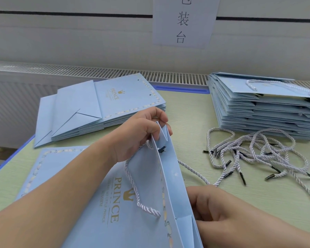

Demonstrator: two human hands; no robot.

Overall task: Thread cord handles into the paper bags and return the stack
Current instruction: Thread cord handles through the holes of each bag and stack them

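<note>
Green laminate table (191, 122). Two stacks of flat, pale-blue paper bags: unthreaded stack (104, 106) at 10 o'clock, threaded stack (263, 111) at 2 o'clock. Held bag (143, 203), at 6 o'clock, matte paper with gold "PRINCE" print, carries one twisted white cord handle (132, 183). Left hand (140, 135) pinches its gusseted top edge; right hand (213, 206) curls against its right side, its hold on the bag not discernible. Loose black-tipped cords (258, 154) lie tangled at 3 o'clock.

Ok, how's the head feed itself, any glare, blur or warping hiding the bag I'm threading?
Head view: soft even light, no glare on the paper bag; wide-angle bowing bends the wall stripe and table edges; slight softness at the left hand and right hand, but the cord tip stays readable.
</note>
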